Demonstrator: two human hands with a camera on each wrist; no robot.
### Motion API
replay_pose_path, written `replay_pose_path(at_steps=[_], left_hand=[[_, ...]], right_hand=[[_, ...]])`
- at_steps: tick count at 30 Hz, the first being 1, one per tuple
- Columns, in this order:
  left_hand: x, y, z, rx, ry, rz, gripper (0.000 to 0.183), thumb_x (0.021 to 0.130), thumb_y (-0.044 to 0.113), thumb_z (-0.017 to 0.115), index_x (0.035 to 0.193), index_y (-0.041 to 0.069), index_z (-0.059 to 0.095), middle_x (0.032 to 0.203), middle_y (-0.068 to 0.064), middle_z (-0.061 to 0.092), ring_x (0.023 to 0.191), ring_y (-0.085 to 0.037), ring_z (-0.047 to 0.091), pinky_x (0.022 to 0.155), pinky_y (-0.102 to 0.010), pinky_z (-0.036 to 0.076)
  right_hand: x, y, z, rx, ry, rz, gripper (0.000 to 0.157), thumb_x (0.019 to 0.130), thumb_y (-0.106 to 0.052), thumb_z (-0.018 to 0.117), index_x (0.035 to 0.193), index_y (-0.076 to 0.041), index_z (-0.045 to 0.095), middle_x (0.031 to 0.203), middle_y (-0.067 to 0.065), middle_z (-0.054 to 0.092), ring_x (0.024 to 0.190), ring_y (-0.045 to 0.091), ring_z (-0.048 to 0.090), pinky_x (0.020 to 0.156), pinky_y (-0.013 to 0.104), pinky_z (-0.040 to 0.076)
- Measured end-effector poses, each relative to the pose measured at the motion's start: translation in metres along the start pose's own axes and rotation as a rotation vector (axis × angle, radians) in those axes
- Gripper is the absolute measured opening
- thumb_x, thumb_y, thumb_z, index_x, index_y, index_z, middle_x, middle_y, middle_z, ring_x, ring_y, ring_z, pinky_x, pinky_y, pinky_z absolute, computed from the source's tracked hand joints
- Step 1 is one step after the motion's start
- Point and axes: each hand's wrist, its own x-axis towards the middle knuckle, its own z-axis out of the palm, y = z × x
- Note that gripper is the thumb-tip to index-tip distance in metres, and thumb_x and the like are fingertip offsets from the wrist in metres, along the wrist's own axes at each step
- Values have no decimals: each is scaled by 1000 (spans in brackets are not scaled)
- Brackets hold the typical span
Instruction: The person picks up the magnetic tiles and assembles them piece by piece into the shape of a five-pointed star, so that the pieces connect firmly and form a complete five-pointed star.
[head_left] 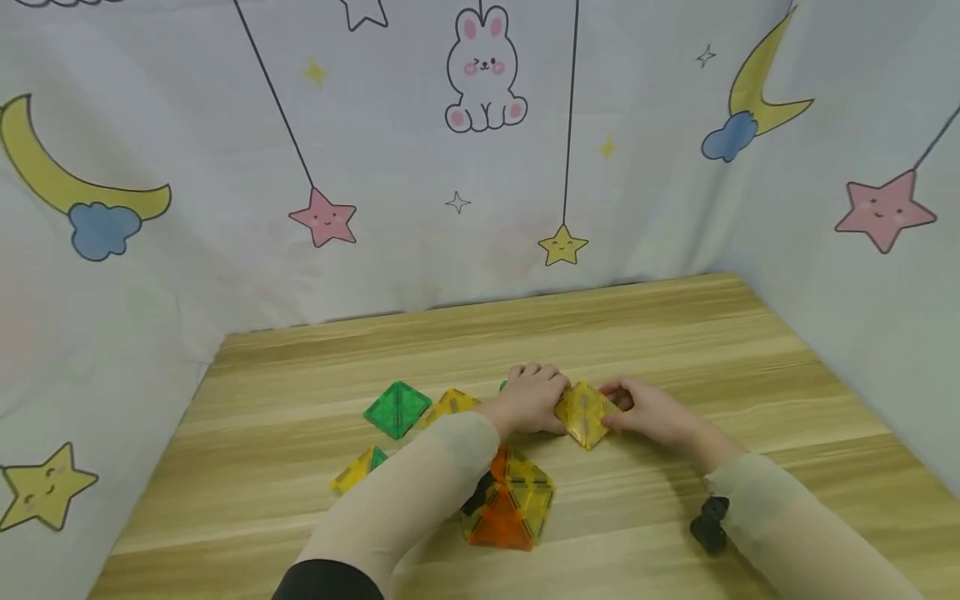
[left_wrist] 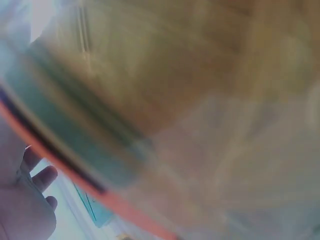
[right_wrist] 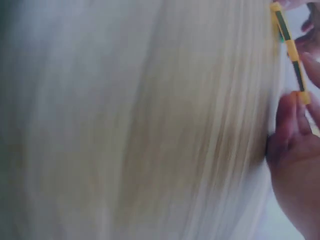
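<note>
The right hand pinches one corner of the yellow diamond, thumb and fingers nearly closed, while the left hand seems to pinch the opposite corner, its grip partly hidden, so the piece lies between both sets of fingertips. As I judge it, the orange-and-yellow shape, nearer the viewer than the left fingers, is already joined; the green diamond, yellow piece and yellow-and-green piece, left of those fingers, remain separate (no container shows)
</note>
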Motion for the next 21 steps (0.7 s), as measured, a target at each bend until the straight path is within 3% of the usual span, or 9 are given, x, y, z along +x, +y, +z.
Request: replay_pose_path(at_steps=[5, 9, 13, 17, 21], left_hand=[[-2, 2, -2, -24, -4, 13, 71, 80, 48, 70, 140, 22, 42, 137, 4, 44, 126, -22, 35, 103, -46, 24], [-6, -3, -7, -176, -5, 12, 66, 83, 44, 68, 140, 22, 43, 139, 4, 44, 128, -23, 34, 104, -47, 22], [-13, -11, -14, -497, 12, 25, 55, 89, 35, 63, 138, 15, 45, 127, -1, 54, 116, -20, 47, 99, -40, 33], [-25, -21, -20, -877, 22, 45, 45, 93, 20, 59, 135, 8, 46, 101, -5, 61, 88, -18, 58, 79, -37, 47], [-42, -33, -19, -1096, 34, 38, 45, 94, 14, 57, 137, 11, 45, 92, -7, 61, 79, -19, 58, 79, -44, 47]], right_hand=[[-4, 1, 2, 178, 13, 16, 50, 90, -15, 64, 125, 11, 40, 108, 19, 56, 91, 20, 57, 73, 29, 49], [-6, -1, 5, 262, 19, -19, 48, 91, -12, 62, 125, 12, 38, 107, 20, 57, 93, 20, 57, 77, 29, 49], [-8, -10, 8, 323, 41, -22, 49, 92, -13, 61, 128, 11, 36, 109, 20, 55, 92, 18, 58, 78, 32, 49], [-7, -24, 14, 394, 34, -32, 49, 93, -15, 60, 129, 8, 35, 110, 18, 55, 88, 17, 58, 76, 33, 50], [-1, -37, 23, 454, -7, -71, 46, 93, -11, 59, 128, 9, 36, 108, 16, 57, 85, 17, 58, 73, 34, 49]])
